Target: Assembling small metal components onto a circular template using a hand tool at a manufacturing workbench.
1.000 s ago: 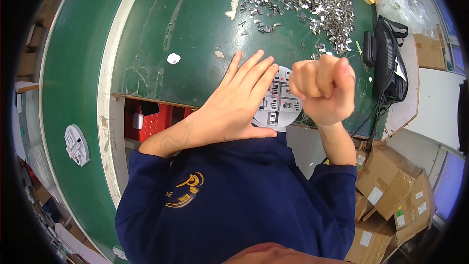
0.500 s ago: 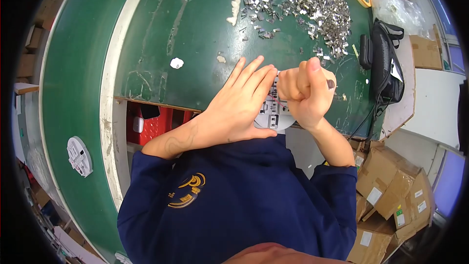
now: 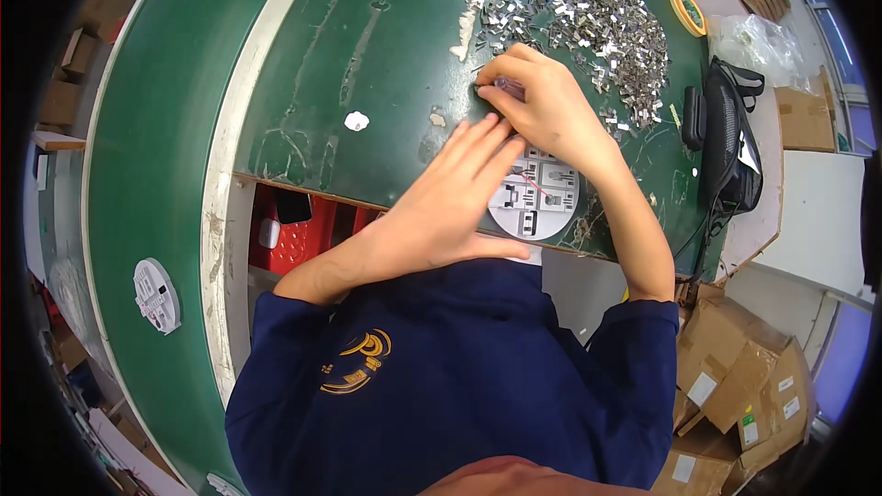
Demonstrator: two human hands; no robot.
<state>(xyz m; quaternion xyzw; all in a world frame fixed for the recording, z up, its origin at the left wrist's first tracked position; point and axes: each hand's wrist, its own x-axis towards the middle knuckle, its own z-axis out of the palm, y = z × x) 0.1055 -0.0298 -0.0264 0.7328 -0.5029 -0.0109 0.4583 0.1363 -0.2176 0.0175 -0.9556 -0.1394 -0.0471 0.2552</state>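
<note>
R hand [image 3: 544,96] now fwd of disc [image 3: 549,219]

downward fisheye view from head height

Left fingers [image 3: 470,151] over white disc [image 3: 549,213], right fingers [image 3: 502,65] gripping handle [image 3: 509,88], small parts [image 3: 614,32] beyond
</note>
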